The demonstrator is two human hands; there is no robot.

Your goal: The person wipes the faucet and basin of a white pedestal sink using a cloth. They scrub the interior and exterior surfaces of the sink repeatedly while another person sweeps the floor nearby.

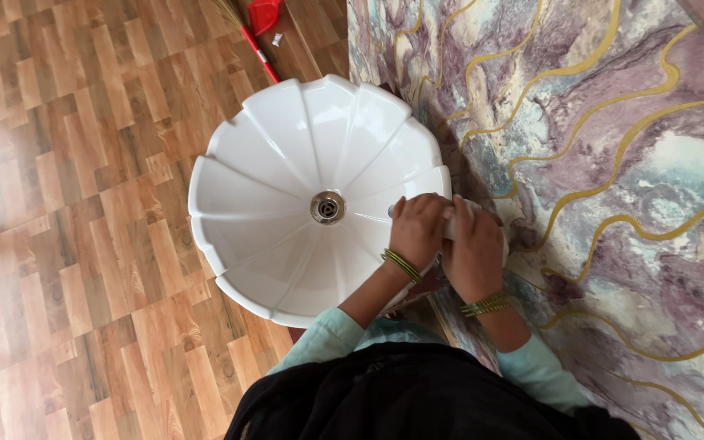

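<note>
While both sets of fingers curl shut around a small pale object at the basin's wall-side edge, most of that object stays hidden beneath them; it may be a white tap or fitting (459, 222), though the view is too covered to be sure. The left hand (419, 232) wraps over its near end, above the sloping inner face of the bowl, and the right hand (474, 253) clamps it from the wall side, the two hands touching each other. Each wrist carries thin green-gold bangles, and pale teal sleeves run back to a dark garment at the bottom of the view. Beneath the hands sits the white scalloped ceramic wash basin (287, 163), petal-shaped, with a metal drain ring (327, 207) at its centre; the bowl looks dry and bare. As a judgement, the work at the rim is under way and not finished, since both hands grip the piece. Beyond the basin lie a marbled purple wall panel with gold veins (613, 163), wood-pattern flooring (67, 204), and a red-handled broom (258, 33) well apart.
</note>
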